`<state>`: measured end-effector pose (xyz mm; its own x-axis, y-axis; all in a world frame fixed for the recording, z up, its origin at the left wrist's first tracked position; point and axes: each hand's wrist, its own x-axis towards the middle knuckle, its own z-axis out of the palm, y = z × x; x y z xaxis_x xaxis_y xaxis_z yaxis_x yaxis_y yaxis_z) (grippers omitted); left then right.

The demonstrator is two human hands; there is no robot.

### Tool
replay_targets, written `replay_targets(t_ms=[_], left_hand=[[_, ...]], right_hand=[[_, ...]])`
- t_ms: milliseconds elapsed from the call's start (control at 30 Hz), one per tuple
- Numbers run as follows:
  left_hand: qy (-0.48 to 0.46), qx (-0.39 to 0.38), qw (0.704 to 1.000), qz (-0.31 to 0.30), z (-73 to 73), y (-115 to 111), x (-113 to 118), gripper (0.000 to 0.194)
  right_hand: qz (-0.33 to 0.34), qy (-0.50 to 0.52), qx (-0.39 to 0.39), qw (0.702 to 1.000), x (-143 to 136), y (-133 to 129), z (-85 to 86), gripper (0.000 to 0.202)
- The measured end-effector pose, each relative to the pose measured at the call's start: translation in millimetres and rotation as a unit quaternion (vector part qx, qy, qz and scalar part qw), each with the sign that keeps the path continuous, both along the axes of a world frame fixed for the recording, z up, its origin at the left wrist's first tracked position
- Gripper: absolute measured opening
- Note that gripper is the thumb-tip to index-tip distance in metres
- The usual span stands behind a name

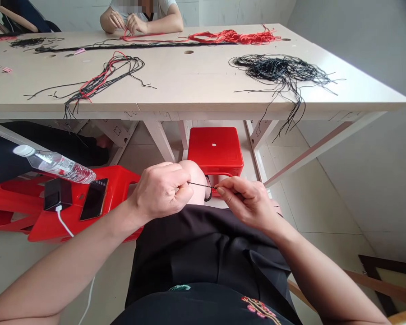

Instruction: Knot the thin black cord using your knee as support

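A short length of black cord (201, 185) is stretched taut between my two hands above my lap. My left hand (162, 189) is closed around its left end, fingers curled in. My right hand (246, 198) pinches the right end between thumb and forefinger. Both hands sit over my knee and black skirt, in front of a pale table (189, 85).
On the table lie a tangle of black cords (280, 72), red cords (233, 37) and a mixed red-and-black bundle (101, 79). A person's hands (125, 21) work red cord at the far edge. A red stool (215, 151) stands under the table. Left, a red stool holds a water bottle (56, 163), phone (94, 198) and charger (57, 193).
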<state>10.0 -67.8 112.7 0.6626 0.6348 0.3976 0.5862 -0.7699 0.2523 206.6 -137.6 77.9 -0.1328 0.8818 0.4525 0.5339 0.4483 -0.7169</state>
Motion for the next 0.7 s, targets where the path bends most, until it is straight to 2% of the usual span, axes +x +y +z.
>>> replay_targets(t_ms=[167,367,433,500,600,700], left_hand=[[-0.032,-0.036,0.999,-0.017,-3.6,-2,1,0.022],[-0.049,-0.15,0.987,-0.016,-0.9,9,-4,0.023],[-0.037,-0.157,0.987,0.02,2.1,17,-10,0.026],[-0.043,-0.149,0.985,0.081,5.4,28,-19,0.027],[-0.074,-0.139,0.973,0.169,10.2,49,-39,0.024],[-0.091,-0.127,0.962,0.222,15.5,69,-62,0.024]], right_hand=[[0.011,-0.02,0.025,0.999,4,-2,-2.1,0.011],[0.042,0.008,-0.053,0.998,16,10,-8.7,0.015],[0.036,0.0,-0.089,0.995,26,14,-10.1,0.019],[0.018,-0.018,-0.115,0.993,40,14,-11.7,0.023],[-0.009,-0.054,-0.146,0.988,66,10,-15.5,0.03],[-0.047,-0.075,-0.174,0.981,94,1,-20.4,0.034]])
